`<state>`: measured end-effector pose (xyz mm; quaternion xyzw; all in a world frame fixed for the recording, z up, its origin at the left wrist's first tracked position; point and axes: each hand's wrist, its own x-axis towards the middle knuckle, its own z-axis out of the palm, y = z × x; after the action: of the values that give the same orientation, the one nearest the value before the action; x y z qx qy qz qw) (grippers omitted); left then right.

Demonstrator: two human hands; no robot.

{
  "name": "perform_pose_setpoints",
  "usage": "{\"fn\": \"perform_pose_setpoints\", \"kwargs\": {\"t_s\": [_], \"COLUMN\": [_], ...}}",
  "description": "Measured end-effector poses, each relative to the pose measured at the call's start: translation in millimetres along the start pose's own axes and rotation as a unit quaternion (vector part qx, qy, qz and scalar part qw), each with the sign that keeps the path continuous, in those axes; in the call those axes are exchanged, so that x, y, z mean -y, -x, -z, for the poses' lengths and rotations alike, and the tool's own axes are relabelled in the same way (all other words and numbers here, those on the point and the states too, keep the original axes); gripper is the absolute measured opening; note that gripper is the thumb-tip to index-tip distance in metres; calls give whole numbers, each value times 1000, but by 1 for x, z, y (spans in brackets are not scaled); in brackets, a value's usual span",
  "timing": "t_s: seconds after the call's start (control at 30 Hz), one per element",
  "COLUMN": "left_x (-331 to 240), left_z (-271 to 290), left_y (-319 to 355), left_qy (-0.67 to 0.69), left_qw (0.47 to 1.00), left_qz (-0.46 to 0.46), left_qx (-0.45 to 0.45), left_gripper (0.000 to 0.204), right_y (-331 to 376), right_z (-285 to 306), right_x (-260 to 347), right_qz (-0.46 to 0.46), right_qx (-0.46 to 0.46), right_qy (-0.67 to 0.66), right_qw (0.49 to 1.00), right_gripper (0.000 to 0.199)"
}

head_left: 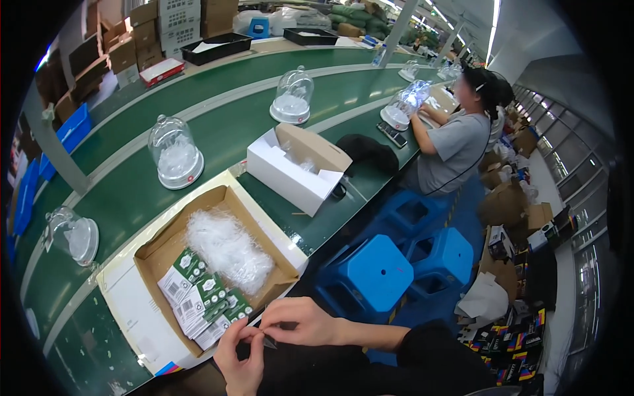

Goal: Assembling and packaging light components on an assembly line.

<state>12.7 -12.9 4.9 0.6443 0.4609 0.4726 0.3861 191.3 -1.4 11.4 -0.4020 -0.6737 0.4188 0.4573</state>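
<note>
Fingertips of my left hand point(241, 360) and right hand point(300, 322) pinch tiny clear piece point(269, 341) just below cardboard box point(156, 254); loose pinch risks dropping it

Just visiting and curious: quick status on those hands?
Left hand and right hand pinch one small dark piece together. Open cardboard box of green-white cards just beyond. Nothing between them.
</note>
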Motion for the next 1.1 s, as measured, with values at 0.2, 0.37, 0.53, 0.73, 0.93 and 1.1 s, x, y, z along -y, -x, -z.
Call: {"fn": "perform_pose_setpoints", "kwargs": {"t_s": [0.2, 0.37, 0.53, 0.73, 0.93, 1.1], "left_x": [5, 7, 7, 13, 6, -1], "left_z": [2, 8, 13, 19, 24, 32], "left_y": [-3, -4, -9, -7, -21, -33], "left_qy": [-17, -3, 19, 66, 80, 127], "left_qw": [999, 998, 994, 988, 985, 971], "left_qz": [-19, 5, 48, 111, 74, 92], "left_qx": [45, 63, 93, 88, 131, 181], "left_gripper": [40, 39, 37, 35, 37, 36], "right_y": [-3, -6, -9, -13, -19, -32], "right_z": [6, 11, 14, 13, 12, 14], "right_x": [-1, 7, 10, 12, 6, 13], "right_qz": [75, 73, 128, 179, 124, 103], "right_qx": [38, 95, 122, 183, 96, 140], "right_qy": [90, 121, 203, 291, 186, 194], "right_qw": [992, 985, 963, 922, 970, 965], "right_gripper": [13, 12, 14, 18, 13, 15]}}
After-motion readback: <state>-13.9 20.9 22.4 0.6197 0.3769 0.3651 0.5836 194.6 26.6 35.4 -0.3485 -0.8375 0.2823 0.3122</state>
